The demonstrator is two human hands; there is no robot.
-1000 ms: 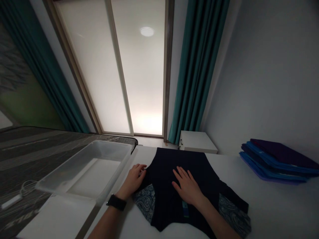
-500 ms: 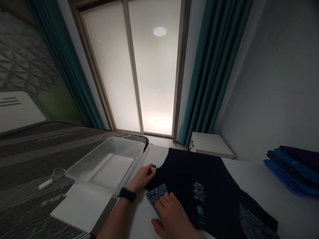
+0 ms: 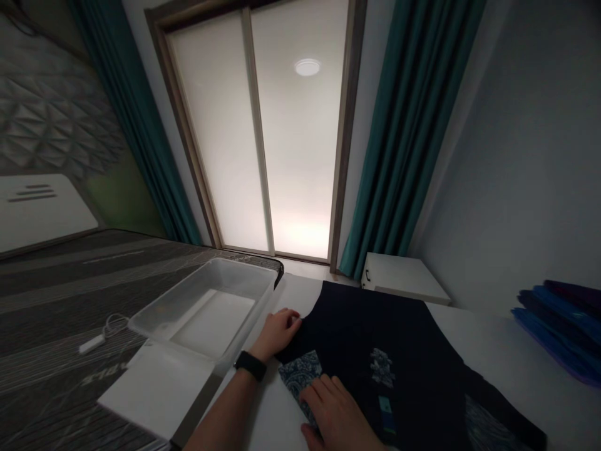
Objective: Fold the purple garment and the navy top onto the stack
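Observation:
A dark navy shirt [image 3: 347, 332] lies spread on a white table, with a pale floral print and a small blue-and-teal tag [image 3: 386, 413] on it. My left hand [image 3: 277, 332], wearing a black watch [image 3: 250, 365], is at the shirt's left edge, thumb and forefinger closed together on the cloth. Below it, my right hand [image 3: 338, 410] rests on a patterned blue-grey sleeve end [image 3: 300, 371]. Its fingers lie over the fabric and the thumb stands apart. Another patterned part [image 3: 488, 426] shows at the shirt's lower right.
Left of the table, a translucent plastic bin [image 3: 206, 313] and a white board-like piece [image 3: 157, 391] sit on a dark striped mattress [image 3: 56, 300]. A white cord with a small plug-like end [image 3: 92, 344] lies there. Folded blue and purple clothes [image 3: 563, 326] are stacked right. A white cabinet [image 3: 406, 275] stands beyond.
The view has shifted slightly, so things sit a little further right in it. Both hands stay at the same parts of the shirt, with little visible movement.

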